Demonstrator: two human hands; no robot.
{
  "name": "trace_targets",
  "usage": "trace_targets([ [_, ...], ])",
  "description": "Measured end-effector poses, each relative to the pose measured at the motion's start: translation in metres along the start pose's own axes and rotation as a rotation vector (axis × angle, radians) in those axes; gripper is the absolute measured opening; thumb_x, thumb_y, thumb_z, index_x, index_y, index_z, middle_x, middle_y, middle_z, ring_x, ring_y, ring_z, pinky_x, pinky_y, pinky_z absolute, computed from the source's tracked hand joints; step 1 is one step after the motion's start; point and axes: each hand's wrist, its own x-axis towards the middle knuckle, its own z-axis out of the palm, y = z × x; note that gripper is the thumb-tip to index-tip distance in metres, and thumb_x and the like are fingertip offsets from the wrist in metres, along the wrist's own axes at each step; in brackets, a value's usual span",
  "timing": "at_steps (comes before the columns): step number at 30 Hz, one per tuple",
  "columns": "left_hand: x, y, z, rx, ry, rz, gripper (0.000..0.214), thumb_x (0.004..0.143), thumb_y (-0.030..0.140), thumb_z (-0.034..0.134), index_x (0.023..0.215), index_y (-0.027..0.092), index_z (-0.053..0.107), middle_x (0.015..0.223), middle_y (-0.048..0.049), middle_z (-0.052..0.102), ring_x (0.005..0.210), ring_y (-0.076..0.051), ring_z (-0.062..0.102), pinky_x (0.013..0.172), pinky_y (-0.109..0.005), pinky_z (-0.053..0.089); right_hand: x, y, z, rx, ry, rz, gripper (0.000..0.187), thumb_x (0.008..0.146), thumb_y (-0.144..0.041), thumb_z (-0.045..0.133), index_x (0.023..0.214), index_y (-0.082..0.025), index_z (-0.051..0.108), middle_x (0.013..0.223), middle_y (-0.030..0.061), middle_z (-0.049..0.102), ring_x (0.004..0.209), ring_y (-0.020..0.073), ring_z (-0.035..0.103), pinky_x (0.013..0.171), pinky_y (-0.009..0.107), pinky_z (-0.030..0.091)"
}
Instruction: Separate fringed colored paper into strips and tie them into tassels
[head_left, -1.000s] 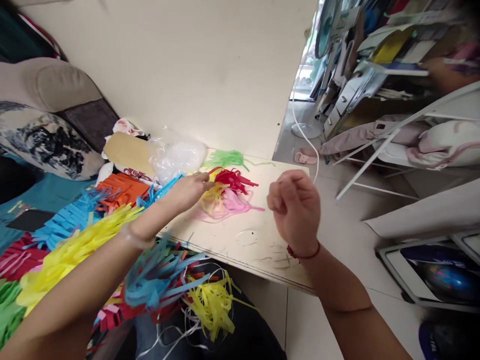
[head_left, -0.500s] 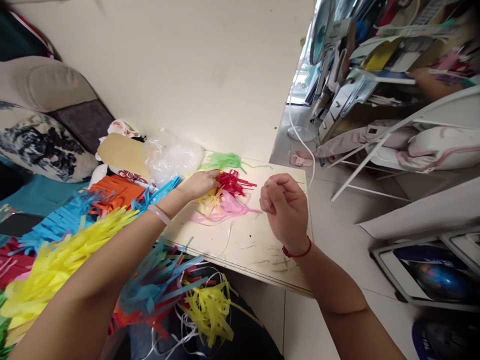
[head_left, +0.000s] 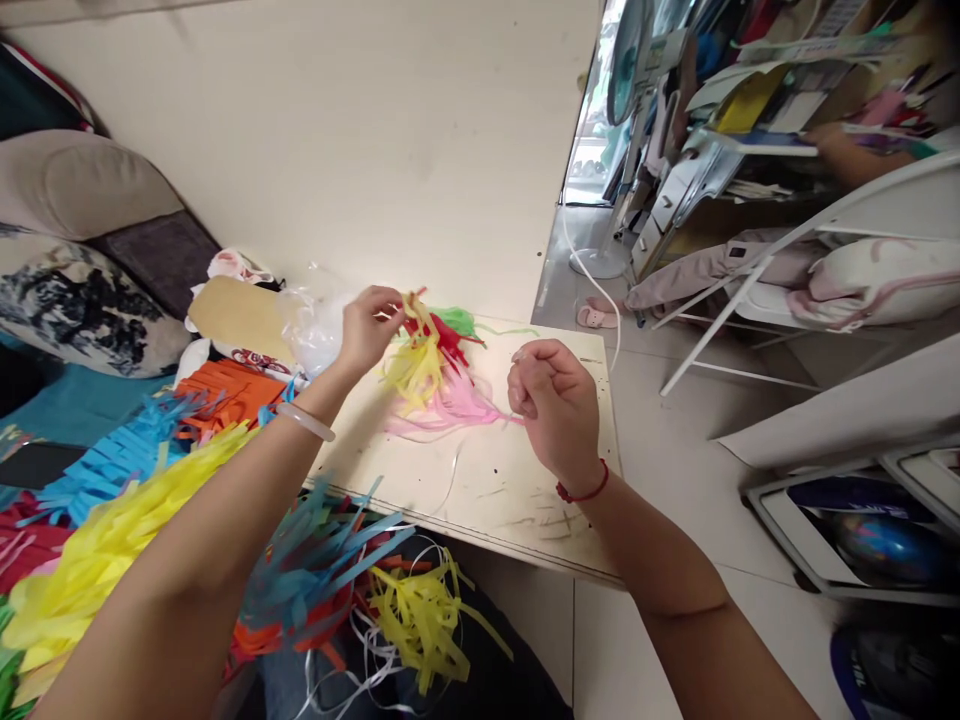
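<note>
My left hand (head_left: 373, 325) pinches a yellow paper tassel (head_left: 418, 365) by its twisted top, its strips hanging down. A red tassel (head_left: 448, 342) is right beside it, partly behind the yellow strips; whether my fingers hold it as well I cannot tell. My right hand (head_left: 551, 405) is closed above the right part of the board, and what its fingers hold, if anything, is hidden. On the pale board (head_left: 517, 500) lies a pink tassel (head_left: 465, 402), its twisted end reaching close under my right hand. Behind the red one lies a green tassel (head_left: 456, 321).
Fringed yellow paper (head_left: 120, 545), blue fringe (head_left: 124, 455) and orange fringe (head_left: 232, 392) are piled at the left. More blue strips (head_left: 307, 560) and a yellow tassel (head_left: 424, 620) with white ribbon rest on my lap. A clear plastic bag (head_left: 315, 325) touches the wall.
My left hand has risen and moved slightly left, lifting the yellow tassel, with the red one shifting up beside it. My right hand stays closed in nearly the same place.
</note>
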Motion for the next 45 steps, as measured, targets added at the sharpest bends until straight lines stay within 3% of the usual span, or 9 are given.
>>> trace_targets([
  [2,0.004,0.003,-0.01,-0.274,0.144,-0.16,0.017,0.078,0.029,0.061,0.083,0.013,0.059,0.089,-0.0071,0.064,0.066,-0.012,0.061,0.06,-0.025,0.052,0.0,0.0,0.001,0.017,-0.022,0.011,0.017,0.085,-0.033,0.064,0.082,-0.018,0.057,0.054,-0.0061,0.049,0.045,0.0033,0.035,0.042,0.018,0.026],
  [5,0.003,0.012,-0.027,-0.508,0.037,-0.241,0.022,0.069,0.027,0.069,0.078,0.014,0.055,0.075,-0.0032,0.064,0.061,-0.013,0.064,0.062,-0.029,0.056,-0.001,0.002,0.004,0.018,-0.052,0.05,0.018,0.084,-0.034,0.065,0.082,-0.018,0.058,0.057,-0.0045,0.055,0.044,0.0031,0.037,0.042,0.017,0.028],
  [9,-0.01,0.026,-0.05,-0.405,-0.152,-0.174,0.048,0.066,0.024,0.072,0.11,0.017,0.054,0.093,-0.0052,0.067,0.082,-0.02,0.07,0.078,-0.036,0.058,-0.002,0.006,0.006,-0.015,-0.071,0.076,0.02,0.082,-0.038,0.065,0.083,-0.018,0.059,0.059,-0.0034,0.059,0.045,0.0037,0.041,0.042,0.017,0.031],
  [11,-0.017,0.034,-0.059,-0.292,-0.11,-0.121,0.053,0.072,0.024,0.068,0.122,0.02,0.052,0.098,-0.0064,0.067,0.087,-0.02,0.07,0.079,-0.036,0.058,-0.002,0.007,0.006,-0.014,-0.076,0.074,0.019,0.082,-0.037,0.065,0.083,-0.018,0.06,0.058,-0.0033,0.061,0.045,0.0037,0.041,0.042,0.017,0.032],
  [14,-0.032,0.051,-0.065,-0.229,0.049,-0.088,0.03,0.079,0.028,0.063,0.106,0.015,0.065,0.088,-0.0066,0.069,0.074,-0.017,0.07,0.072,-0.031,0.058,-0.002,0.008,0.007,-0.007,-0.094,0.076,0.017,0.082,-0.034,0.065,0.084,-0.018,0.061,0.06,-0.0025,0.064,0.043,0.0033,0.041,0.042,0.017,0.032],
  [20,-0.086,0.104,-0.061,-0.346,0.016,-0.08,0.014,0.078,0.029,0.069,0.081,0.016,0.071,0.105,-0.0097,0.069,0.079,-0.016,0.067,0.053,-0.021,0.053,-0.009,0.002,0.011,-0.23,-0.168,0.007,0.013,0.082,-0.027,0.065,0.077,-0.016,0.062,0.062,-0.0011,0.067,0.043,0.0037,0.047,0.045,0.018,0.039],
  [26,-0.131,0.137,-0.058,-0.351,-0.065,-0.1,0.012,0.08,0.027,0.069,0.076,0.016,0.069,0.057,0.0023,0.064,0.046,-0.006,0.054,0.045,-0.016,0.045,-0.022,-0.006,0.016,-0.705,-0.205,-0.354,0.005,0.084,-0.017,0.062,0.079,-0.016,0.064,0.072,-0.0015,0.069,0.056,0.0048,0.057,0.056,0.017,0.044],
  [36,-0.138,0.142,-0.054,-0.227,-0.055,-0.005,0.016,0.082,0.025,0.064,0.071,0.015,0.068,0.062,-0.0022,0.067,0.052,-0.01,0.056,0.049,-0.019,0.044,-0.033,-0.01,0.022,-0.932,-0.238,-0.657,0.011,0.087,-0.016,0.059,0.076,-0.017,0.06,0.065,-0.0018,0.066,0.06,0.0066,0.059,0.061,0.017,0.046],
  [45,-0.138,0.146,-0.055,-0.156,-0.087,0.066,0.013,0.084,0.018,0.06,0.075,0.013,0.067,0.07,-0.0046,0.07,0.057,-0.01,0.059,0.053,-0.018,0.045,-0.036,-0.008,0.021,-1.002,-0.26,-0.719,0.012,0.087,-0.015,0.059,0.075,-0.018,0.06,0.066,-0.0021,0.068,0.06,0.0077,0.061,0.061,0.019,0.048],
])
